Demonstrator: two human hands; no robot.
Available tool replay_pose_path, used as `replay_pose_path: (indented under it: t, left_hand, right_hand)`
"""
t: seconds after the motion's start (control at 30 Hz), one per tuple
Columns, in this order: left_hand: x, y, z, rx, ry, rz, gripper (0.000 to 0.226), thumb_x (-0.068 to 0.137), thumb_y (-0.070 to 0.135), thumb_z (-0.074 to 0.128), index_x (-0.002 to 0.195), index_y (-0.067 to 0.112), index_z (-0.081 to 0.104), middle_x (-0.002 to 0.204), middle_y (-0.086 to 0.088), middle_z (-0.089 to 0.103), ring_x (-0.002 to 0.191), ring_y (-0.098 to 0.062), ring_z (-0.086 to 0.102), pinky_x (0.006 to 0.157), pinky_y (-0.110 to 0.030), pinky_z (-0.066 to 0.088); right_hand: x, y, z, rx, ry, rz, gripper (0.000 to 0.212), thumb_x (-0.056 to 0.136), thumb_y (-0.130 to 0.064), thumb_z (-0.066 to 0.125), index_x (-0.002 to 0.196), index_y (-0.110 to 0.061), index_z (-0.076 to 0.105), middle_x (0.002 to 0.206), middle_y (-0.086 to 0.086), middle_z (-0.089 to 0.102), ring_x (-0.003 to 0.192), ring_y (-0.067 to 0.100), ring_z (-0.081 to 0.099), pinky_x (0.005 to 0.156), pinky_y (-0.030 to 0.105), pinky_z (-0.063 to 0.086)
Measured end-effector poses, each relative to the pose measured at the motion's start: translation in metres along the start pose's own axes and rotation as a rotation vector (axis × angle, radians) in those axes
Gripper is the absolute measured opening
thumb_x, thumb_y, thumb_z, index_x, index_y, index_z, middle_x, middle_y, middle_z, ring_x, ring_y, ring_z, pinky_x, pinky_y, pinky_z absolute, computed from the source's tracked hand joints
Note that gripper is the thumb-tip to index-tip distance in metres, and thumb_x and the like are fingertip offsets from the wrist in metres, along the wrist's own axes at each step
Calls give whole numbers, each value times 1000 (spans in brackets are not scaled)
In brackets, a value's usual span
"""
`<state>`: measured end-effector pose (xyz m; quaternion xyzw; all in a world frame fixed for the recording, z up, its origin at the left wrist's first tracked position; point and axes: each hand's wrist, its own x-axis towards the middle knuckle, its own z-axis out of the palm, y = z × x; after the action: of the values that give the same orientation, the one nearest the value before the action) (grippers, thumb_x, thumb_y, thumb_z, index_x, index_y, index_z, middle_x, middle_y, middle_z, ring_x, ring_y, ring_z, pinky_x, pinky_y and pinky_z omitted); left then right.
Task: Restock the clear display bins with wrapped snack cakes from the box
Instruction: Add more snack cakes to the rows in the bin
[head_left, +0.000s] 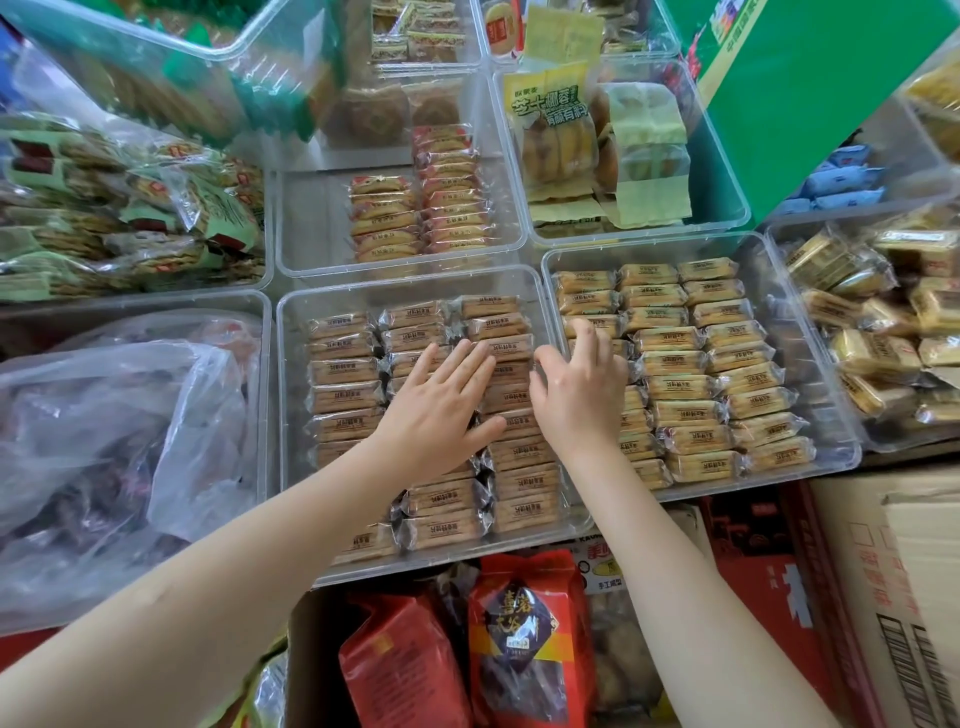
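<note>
Tidying rows: left hand (441, 400) flat on snack cakes (343, 371), right hand (582, 384) loosely curled, empty (probably); next, fetching more.

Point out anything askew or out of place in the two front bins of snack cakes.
Nothing stands out. The left hand lies flat on the neat rows in the centre bin; the right hand reaches over the wall into the right bin, whose rows are also orderly.

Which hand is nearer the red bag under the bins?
Left. The left hand lies flat on the cakes above the red bag; the right hand sits farther up, over the bin rim.
</note>
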<state>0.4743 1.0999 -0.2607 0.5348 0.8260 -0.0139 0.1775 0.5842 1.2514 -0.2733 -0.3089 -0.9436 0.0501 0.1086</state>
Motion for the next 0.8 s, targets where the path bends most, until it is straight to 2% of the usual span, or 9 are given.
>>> replay_pose_path:
  t: [0.1,0.2,0.33,0.4,0.53,0.67,0.8]
  left_hand:
    - [-2,-3,1,8,-17,11,81,99,67,15,162,18,0,169,2,-8,153,-15,-17,125,-44,-12]
    - [0,-2,-2,2,-10,15,78,101,65,19,162,18,3,169,2,-7,153,-15,-17,124,-43,-13]
    - [-7,1,0,-19,58,19,81,96,62,1,161,15,10,168,-3,-7,154,-19,-16,124,-39,-11]
    - [-13,2,1,-29,51,9,79,97,60,1,161,15,8,168,-5,-10,153,-20,-17,124,-39,-10]
    - [-21,2,3,8,0,-45,70,106,52,20,161,14,2,168,-5,-15,152,-20,-22,124,-40,-11]
    - [-21,4,4,38,-40,-65,71,106,53,19,161,13,2,168,-3,-12,153,-20,-21,125,-43,-9]
    - [-20,6,4,49,-46,-71,71,105,54,18,161,13,2,169,-3,-10,153,-20,-20,125,-44,-8]
  right_hand:
    - [-1,-4,-1,-40,-82,45,13,86,-22,73,97,-15,72,143,20,48,131,40,44,97,54,43]
    - [3,-10,-2,-50,-153,51,9,93,-16,62,99,-11,68,149,23,42,138,42,37,106,57,38]
    - [3,-12,-3,-49,-153,36,21,95,-14,44,93,-8,65,148,24,43,139,43,35,106,55,37]
    - [3,-13,-3,-50,-134,30,19,95,-12,46,92,-7,64,146,25,45,137,44,38,104,55,40]
    - [0,-11,-1,-41,-55,7,9,93,-8,54,92,-7,64,141,26,49,131,45,45,97,58,45]
    - [0,-13,0,-68,-82,0,19,95,-13,47,87,-8,63,145,26,47,134,47,42,101,60,42]
    - [2,-12,1,-52,-68,10,14,94,-7,58,81,-6,65,140,25,51,132,45,44,96,57,45]
